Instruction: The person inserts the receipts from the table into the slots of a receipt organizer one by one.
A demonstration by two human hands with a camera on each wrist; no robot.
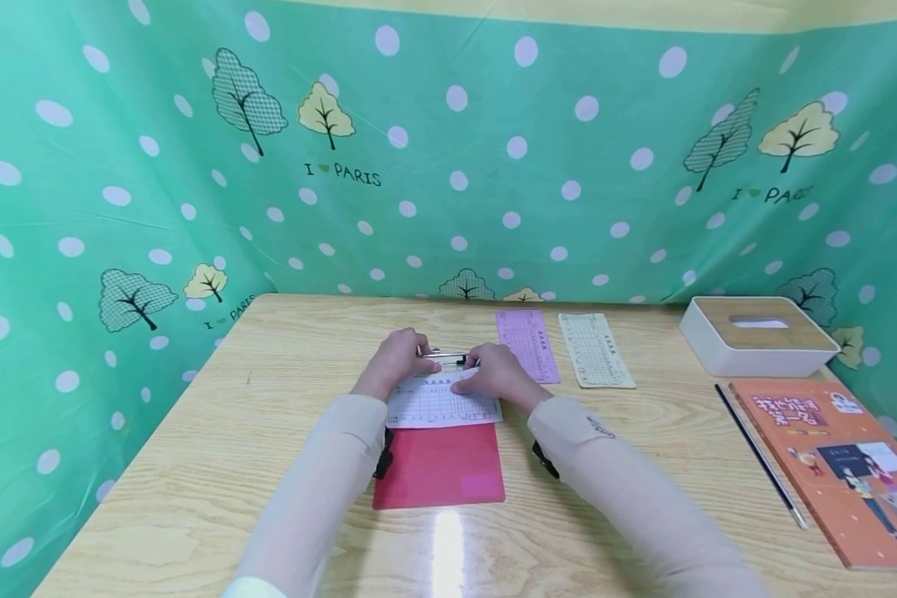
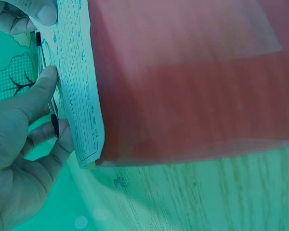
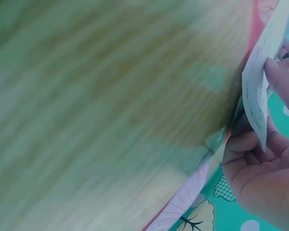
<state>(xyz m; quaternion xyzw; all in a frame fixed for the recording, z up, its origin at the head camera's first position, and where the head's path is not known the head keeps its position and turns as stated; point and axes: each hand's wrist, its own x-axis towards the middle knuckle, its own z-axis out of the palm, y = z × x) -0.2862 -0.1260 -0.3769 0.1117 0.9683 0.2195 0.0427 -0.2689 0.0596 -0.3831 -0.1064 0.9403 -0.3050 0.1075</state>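
Note:
A red clipboard point(image 1: 441, 469) lies on the table with its metal clip point(image 1: 448, 359) at the far end. A white printed form point(image 1: 444, 407) covers the board's upper part, its far edge at the clip. My left hand point(image 1: 398, 363) grips the left side of the clip; in the left wrist view, its thumb lies near the black-tipped clip wire point(image 2: 54, 122) and the other fingers curl at the end. My right hand point(image 1: 497, 375) pinches the form near its upper right, thumb on top. In the right wrist view the form's edge point(image 3: 255, 86) bends up between thumb and fingers.
A purple slip point(image 1: 529, 345) and a pale green slip point(image 1: 596, 350) lie right of the board. Farther right are a white tissue box point(image 1: 747, 361) with a wooden lid, a dark pencil point(image 1: 762, 457) and an orange book point(image 1: 830, 465). A green polka-dot curtain point(image 1: 486, 166) hangs behind the table.

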